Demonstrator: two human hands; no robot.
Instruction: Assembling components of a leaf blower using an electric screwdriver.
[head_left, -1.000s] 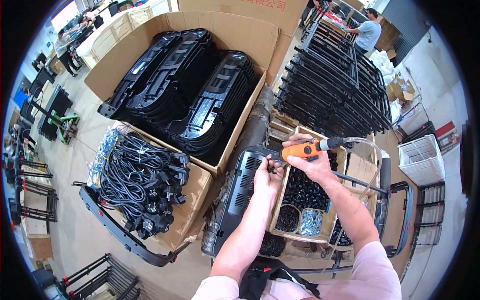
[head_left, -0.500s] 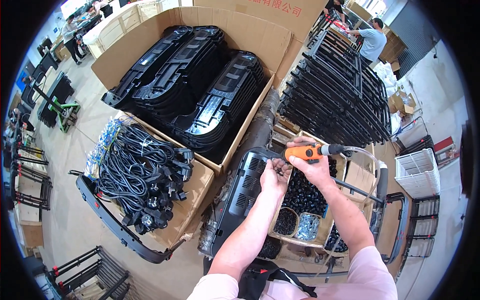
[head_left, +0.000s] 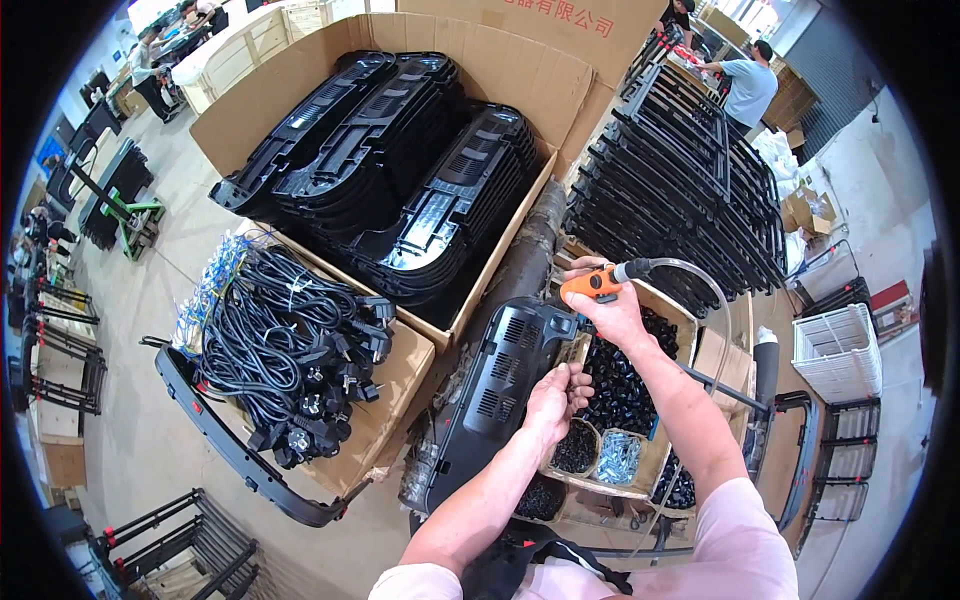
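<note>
My right hand [head_left: 615, 318] is wrapped round an orange pneumatic screwdriver [head_left: 592, 286] with a clear hose at its rear end. The driver is over the far right end of a long black plastic cover [head_left: 482, 385] with vent slots; its tip is hidden. Beside the cover's right edge, my left hand [head_left: 556, 402] is closed with fingers curled; what they hold, if anything, is too small to make out. Just right of it, a wooden tray [head_left: 640, 490] contains black plastic fittings [head_left: 625, 385], a tub of dark screws [head_left: 575, 447] and a tub of silver screws [head_left: 619, 458].
A large carton [head_left: 480, 310] of stacked black covers stands at the far left. Bundled black power cords [head_left: 290, 340] lie on a nearer carton. Black frames [head_left: 680, 190] are stacked far right, with a white crate [head_left: 838, 350] beyond. A co-worker [head_left: 748, 85] stands at the back.
My right hand has lifted the screwdriver slightly farther away, and it is now tilted. My left hand has drawn back toward me, apart from the driver.
</note>
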